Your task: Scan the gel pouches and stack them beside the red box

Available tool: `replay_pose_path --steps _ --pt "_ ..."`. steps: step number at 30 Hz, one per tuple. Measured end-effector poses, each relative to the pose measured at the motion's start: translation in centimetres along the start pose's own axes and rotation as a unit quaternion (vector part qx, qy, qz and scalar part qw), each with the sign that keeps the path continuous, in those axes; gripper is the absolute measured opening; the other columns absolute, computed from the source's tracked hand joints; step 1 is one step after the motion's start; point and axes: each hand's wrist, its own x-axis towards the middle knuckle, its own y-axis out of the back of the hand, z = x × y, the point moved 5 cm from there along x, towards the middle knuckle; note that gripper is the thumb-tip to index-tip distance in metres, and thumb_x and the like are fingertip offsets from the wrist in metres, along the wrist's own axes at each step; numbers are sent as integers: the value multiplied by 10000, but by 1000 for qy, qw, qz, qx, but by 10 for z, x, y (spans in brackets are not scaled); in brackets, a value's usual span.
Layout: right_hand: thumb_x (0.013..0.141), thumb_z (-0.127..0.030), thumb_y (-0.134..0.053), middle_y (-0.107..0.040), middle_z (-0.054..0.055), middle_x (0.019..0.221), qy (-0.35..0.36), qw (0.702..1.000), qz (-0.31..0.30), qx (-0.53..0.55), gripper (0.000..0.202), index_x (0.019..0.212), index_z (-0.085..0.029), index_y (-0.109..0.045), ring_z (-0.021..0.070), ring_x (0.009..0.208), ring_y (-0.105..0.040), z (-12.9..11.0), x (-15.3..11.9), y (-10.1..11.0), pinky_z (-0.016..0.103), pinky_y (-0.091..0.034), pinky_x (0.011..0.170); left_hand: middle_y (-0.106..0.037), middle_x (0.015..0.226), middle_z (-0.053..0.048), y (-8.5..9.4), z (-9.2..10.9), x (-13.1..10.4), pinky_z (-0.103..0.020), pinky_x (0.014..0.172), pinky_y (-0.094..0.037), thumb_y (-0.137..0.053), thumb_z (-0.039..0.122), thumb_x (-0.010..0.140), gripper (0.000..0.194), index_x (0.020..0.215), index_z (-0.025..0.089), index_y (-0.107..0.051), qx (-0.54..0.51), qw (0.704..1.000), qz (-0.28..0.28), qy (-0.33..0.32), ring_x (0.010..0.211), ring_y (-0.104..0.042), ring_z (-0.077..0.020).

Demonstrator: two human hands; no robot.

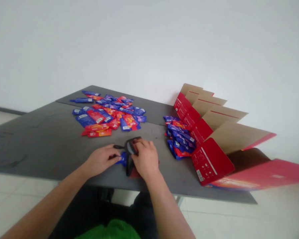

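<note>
Near the front edge of the grey table (52,146), my left hand (101,161) is closed, thumb and fingers pinching the end of a small blue packet (124,158). My right hand (147,157) grips a black object with rounded, glossy parts (130,147), its fingers curled over the top. What kind of thing it is does not show clearly; a thin black strip sticks out toward my left hand. The black object partly covers the blue packet. A dark red piece (135,173) shows beneath my right hand, mostly hidden.
Beyond my hands lies a loose pile of blue and red-orange packets (109,111). A second heap of packets (180,139) sits to the right, against a row of open red cardboard boxes (211,161) with raised flaps. Behind the table stands a white wall (149,43).
</note>
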Motion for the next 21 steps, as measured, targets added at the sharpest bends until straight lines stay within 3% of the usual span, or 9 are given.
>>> replay_pose_path --steps 2,6,8,11,13,15,21 --pt "950 -303 -650 -686 35 1295 26 999 -31 16 253 1194 -282 -712 236 1131 -557 -2 -3 -12 344 -423 944 -710 1001 -15 0 0 0 -291 810 -486 -604 412 984 224 933 252 -752 -1 1000 1 2 892 -674 -192" --pt "936 -229 -644 -703 60 1253 -107 994 -23 -15 284 1211 -246 -712 240 1095 -579 45 -3 -10 346 -419 938 -711 1039 -14 2 5 0 -278 789 -486 -612 389 979 199 957 247 -749 -7 1000 -6 0 867 -674 -177" --pt "949 -228 -621 -706 76 1235 -138 990 -7 -34 241 1165 -231 -729 253 1071 -581 53 -2 0 357 -422 925 -710 1046 -13 2 5 -1 -276 764 -485 -615 397 976 200 955 247 -746 -4 1000 -10 3 842 -671 -172" --pt "947 -264 -636 -689 65 1285 -80 996 18 -17 240 1170 -243 -725 259 1108 -562 26 -2 9 363 -427 939 -717 1034 -11 0 1 -1 -286 794 -493 -609 428 974 226 936 254 -747 1 1000 -7 3 872 -674 -188" --pt "928 -289 -669 -685 41 1296 -2 1000 -2 4 249 1171 -270 -720 254 1129 -550 2 -2 3 358 -433 939 -719 1018 -13 -1 -1 -1 -294 831 -498 -603 445 973 241 933 257 -749 3 1000 0 2 916 -677 -204" --pt "931 -292 -667 -696 30 1267 26 999 -32 11 231 1155 -282 -723 245 1108 -555 -4 -3 -6 351 -437 924 -717 1031 -16 0 0 -1 -296 852 -496 -597 451 976 248 960 258 -751 1 1000 5 1 942 -677 -208" --pt "937 -234 -626 -715 80 1195 -172 982 -29 -76 248 1160 -235 -735 269 1037 -585 76 -13 2 355 -435 866 -709 1055 -8 3 4 -1 -276 754 -479 -607 413 977 213 984 253 -748 -7 1000 -12 8 823 -662 -170"
